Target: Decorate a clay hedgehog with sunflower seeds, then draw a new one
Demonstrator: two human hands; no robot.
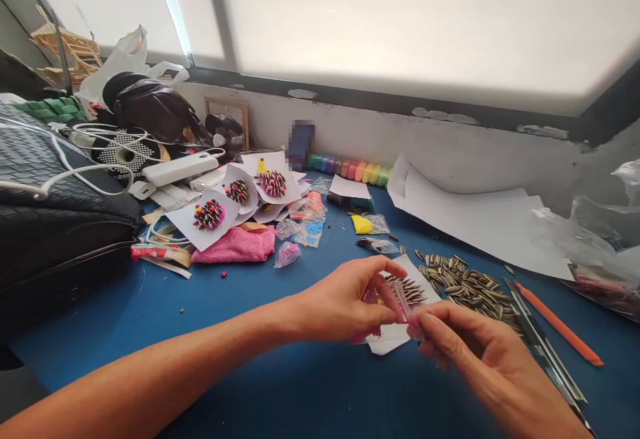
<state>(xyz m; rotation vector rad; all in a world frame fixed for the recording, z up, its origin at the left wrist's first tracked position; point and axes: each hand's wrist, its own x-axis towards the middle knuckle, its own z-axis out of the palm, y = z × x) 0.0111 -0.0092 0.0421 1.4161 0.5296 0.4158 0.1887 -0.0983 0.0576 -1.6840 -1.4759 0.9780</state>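
Between my two hands is a small clear plastic bag (401,298) with something pink in it, probably modelling clay. My left hand (353,300) is closed on the bag's left side, thumb and fingers pinching it. The fingertips of my right hand (463,346) pinch its right end, where a bit of pink shows. Just beneath lies a white paper sheet (393,340) bearing a spiky cluster of striped sunflower seeds (413,290), partly hidden by my fingers. A heap of loose sunflower seeds (467,286) lies beyond my right hand.
Finished seed figures (209,214) sit on paper beside a pink towel (235,246). A bag of yellow clay (363,224) and a row of coloured clay packs (353,169) lie farther back. An orange craft knife (560,324) is at right, a black bag (60,226) at left.
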